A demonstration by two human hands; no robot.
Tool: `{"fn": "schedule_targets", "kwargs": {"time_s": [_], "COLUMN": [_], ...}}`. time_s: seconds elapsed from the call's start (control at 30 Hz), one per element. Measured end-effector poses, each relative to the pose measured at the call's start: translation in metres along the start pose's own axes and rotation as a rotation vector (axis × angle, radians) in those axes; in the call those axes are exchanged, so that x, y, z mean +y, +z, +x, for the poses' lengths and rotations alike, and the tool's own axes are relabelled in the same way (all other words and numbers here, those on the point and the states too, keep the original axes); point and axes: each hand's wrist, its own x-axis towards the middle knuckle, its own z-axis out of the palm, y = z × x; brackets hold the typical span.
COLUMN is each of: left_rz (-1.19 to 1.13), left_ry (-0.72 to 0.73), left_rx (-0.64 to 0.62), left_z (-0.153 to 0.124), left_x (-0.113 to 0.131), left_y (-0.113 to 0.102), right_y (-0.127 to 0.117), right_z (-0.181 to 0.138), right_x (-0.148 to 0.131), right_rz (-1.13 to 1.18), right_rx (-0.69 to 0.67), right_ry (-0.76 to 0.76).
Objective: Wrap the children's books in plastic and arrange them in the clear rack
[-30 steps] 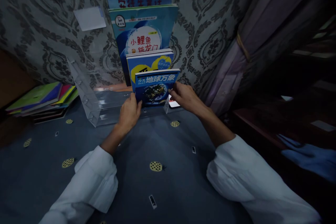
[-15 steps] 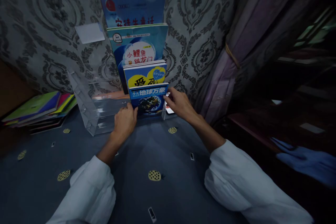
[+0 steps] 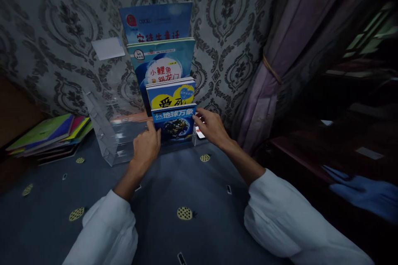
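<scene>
A small blue book with a globe on its cover (image 3: 174,126) stands upright in the front tier of a clear acrylic book rack (image 3: 104,138). My left hand (image 3: 146,143) closes on the book's left edge, its curled fingers partly hidden. At the opposite edge, my right hand (image 3: 211,126) pinches the book between thumb and fingers. Stepped up behind it are blue-and-yellow books (image 3: 155,94), a teal book (image 3: 183,51) and a tall blue book (image 3: 158,16), each partly covered by the one in front.
Colourful thin books lie in a stack (image 3: 46,132) on the left of the dark blue tablecloth (image 3: 155,232). A white card (image 3: 108,48) shows against the patterned wall above the rack. To the right hangs a tied purple curtain (image 3: 264,91), with a blue cloth-like item (image 3: 363,194) beyond the table.
The view has tilted up slightly, so the scene sits lower in the picture. Both hands remain at the edges of the small globe book.
</scene>
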Motion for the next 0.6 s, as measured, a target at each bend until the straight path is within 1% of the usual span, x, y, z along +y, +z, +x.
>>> {"fn": "schedule_targets", "kwargs": {"time_s": [0.2, 0.37, 0.6], "left_rz": [-0.006, -0.029, 0.009], "left_ry": [-0.015, 0.005, 0.013], "left_rx": [0.035, -0.007, -0.051], "left_z": [0.0002, 0.0013, 0.0008], "left_x": [-0.0013, -0.0023, -0.0003], "left_y": [-0.0019, -0.0028, -0.0065], "right_y": [0.0016, 0.0028, 0.0041], "right_z": [0.0006, 0.0014, 0.0027], "right_x": [0.0025, 0.0031, 0.0056], "right_rz": [0.038, 0.064, 0.148], "right_rx": [-0.002, -0.008, -0.02], "right_ry": [0.001, 0.013, 0.048]}}
